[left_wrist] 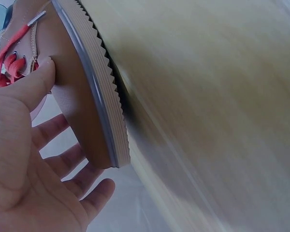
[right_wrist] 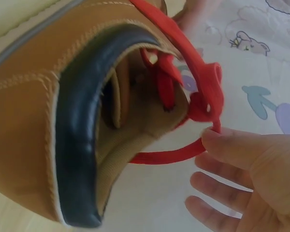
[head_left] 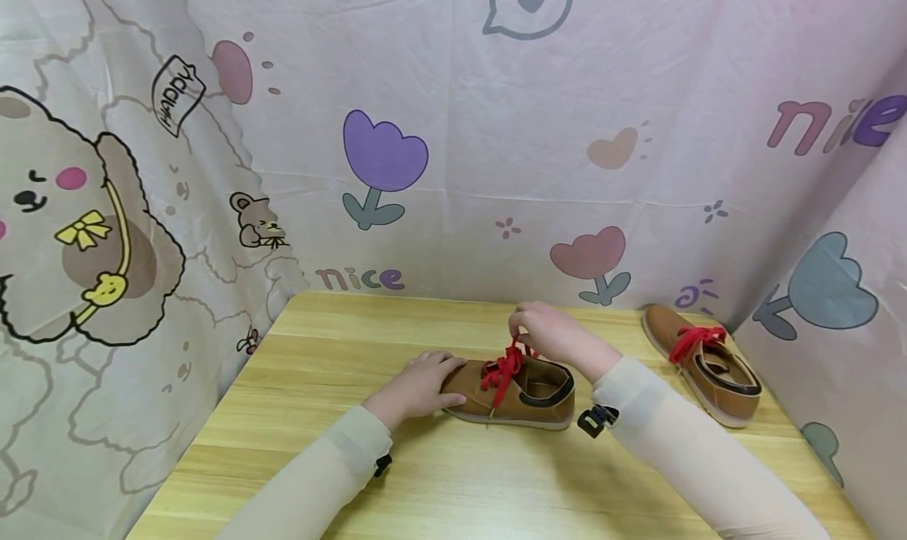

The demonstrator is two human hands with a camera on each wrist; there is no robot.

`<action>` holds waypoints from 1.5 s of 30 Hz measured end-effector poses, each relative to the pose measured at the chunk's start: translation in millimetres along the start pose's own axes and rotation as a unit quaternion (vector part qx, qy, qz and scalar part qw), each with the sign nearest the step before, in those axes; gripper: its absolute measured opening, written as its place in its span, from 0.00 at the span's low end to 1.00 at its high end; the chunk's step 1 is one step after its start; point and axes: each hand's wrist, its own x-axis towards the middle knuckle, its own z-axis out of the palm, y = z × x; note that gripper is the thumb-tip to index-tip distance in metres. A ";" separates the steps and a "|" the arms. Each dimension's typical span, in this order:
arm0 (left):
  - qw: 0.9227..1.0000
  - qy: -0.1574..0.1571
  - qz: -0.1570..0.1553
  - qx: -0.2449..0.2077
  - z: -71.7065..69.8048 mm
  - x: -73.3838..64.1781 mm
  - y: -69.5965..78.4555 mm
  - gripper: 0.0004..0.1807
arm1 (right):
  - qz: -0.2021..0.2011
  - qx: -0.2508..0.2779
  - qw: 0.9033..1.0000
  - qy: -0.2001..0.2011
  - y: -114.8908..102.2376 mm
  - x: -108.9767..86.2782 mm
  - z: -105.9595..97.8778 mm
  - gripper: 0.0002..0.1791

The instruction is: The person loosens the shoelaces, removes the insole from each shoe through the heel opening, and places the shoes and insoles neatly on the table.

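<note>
A brown shoe (head_left: 471, 386) with a pale sole lies sole-down on the wooden table, its toe pointing left. My left hand (head_left: 421, 386) grips the toe, thumb on the near side and fingers round the far side. In the left wrist view, the thumb (left_wrist: 41, 79) presses the brown upper above the ridged sole. Above the shoe's opening, my right hand (head_left: 556, 337) pinches the red shoelace (head_left: 506, 371) between thumb and index finger. The right wrist view shows the lace (right_wrist: 210, 92) knotted near those fingertips, with one strand looping below the dark-padded collar (right_wrist: 77, 140).
A second brown shoe (head_left: 730, 402) with a tied red bow (head_left: 697, 342) sits at the table's right back corner. Printed cloth (head_left: 453, 131) hangs behind and along both sides of the wooden table (head_left: 453, 493). A black buckle (head_left: 598, 420) is at my right wrist.
</note>
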 end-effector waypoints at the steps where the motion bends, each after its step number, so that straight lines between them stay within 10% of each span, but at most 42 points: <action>1: 1.000 0.000 0.000 0.001 0.0 0.0 0.0 0.38 | 0.001 -0.003 1.000 0.006 1.5 0.4 -1.1 0.05; 20: 1.000 0.000 0.004 0.001 1.9 0.7 -2.0 0.38 | 0.150 -0.025 0.982 0.110 25.3 0.7 -16.8 0.01; 45: 1.000 0.001 0.006 -0.002 2.4 0.9 -2.7 0.38 | 0.208 0.013 0.970 0.127 50.5 -0.9 -17.4 0.05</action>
